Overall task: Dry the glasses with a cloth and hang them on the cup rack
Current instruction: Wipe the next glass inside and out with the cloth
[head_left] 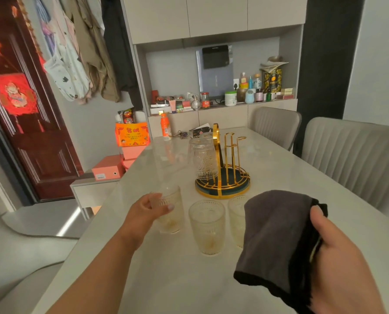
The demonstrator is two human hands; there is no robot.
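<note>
On table [189, 279], ribbed clear glass [172, 211] in left hand [143, 211].

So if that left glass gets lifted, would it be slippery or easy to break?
The left glass looks like clear embossed glass, so it is probably stiff and breakable if dropped. Its ribbed wall likely helps the left hand, whose fingers curl round it. It is tall and upright on the table, so a sideways push might tip it.

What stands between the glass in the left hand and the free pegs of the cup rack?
Nothing visible. The left hand grips the leftmost glass; bare table lies between it and the cup rack. The pitcher stands on the rack's left side.
</note>
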